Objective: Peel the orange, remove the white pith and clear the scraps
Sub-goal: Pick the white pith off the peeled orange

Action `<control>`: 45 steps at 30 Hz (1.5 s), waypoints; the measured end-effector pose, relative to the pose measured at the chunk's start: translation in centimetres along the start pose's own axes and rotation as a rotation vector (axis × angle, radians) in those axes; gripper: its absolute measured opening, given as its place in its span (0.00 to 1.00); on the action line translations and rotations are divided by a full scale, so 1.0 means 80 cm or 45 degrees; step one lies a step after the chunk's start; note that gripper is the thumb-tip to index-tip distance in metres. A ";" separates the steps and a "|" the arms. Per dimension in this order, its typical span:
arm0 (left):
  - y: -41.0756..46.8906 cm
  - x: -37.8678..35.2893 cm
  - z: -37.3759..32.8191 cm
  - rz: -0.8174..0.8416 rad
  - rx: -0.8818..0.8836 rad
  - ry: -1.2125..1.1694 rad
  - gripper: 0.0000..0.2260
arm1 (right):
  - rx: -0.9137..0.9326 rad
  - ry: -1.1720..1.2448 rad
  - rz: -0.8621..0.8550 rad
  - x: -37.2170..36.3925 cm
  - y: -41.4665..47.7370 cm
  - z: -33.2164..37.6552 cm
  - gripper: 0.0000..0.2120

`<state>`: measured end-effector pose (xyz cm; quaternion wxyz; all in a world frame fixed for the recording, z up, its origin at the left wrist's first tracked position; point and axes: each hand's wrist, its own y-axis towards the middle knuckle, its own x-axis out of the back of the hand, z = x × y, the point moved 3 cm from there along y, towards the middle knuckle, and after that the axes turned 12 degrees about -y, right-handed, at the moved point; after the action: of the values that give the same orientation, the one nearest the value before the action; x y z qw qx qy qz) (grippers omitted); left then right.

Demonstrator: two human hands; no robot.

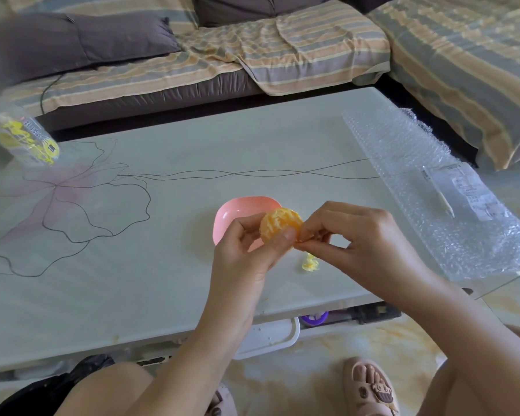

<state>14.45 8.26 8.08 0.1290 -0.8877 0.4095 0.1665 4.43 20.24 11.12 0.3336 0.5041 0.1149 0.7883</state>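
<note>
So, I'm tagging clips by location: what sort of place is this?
Probably a home living room: a sofa with striped covers and a dark cushion stands behind a low coffee table.

I am seeing the orange (279,225) sitting between the left hand (246,250) and right hand (357,235) above the table (192,145), the bowl (231,214) lying just behind it, a pith scrap (309,264) lying right of the bowl, bubble wrap (433,190) lying along the right end, a bottle (21,136) far left, a sofa (252,49) behind.

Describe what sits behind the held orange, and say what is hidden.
A pink bowl stands on the table behind the orange. Its far rim and inner wall show; the orange and left hand cover its near part, so contents there cannot be seen.
</note>
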 end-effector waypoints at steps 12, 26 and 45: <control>-0.003 -0.009 0.000 0.024 0.272 -0.318 0.07 | 0.048 -0.109 -0.061 0.000 -0.005 0.006 0.06; 0.001 -0.005 0.001 -0.085 0.566 -0.673 0.19 | -0.035 -0.026 -0.136 0.006 -0.003 0.004 0.01; 0.009 -0.002 0.004 -0.076 0.665 -0.912 0.25 | -0.639 -0.351 0.381 -0.041 -0.005 -0.064 0.07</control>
<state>13.76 8.03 7.78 0.4875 -0.7230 0.3415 0.3507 1.07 19.25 6.17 0.3405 0.5193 -0.2048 0.7566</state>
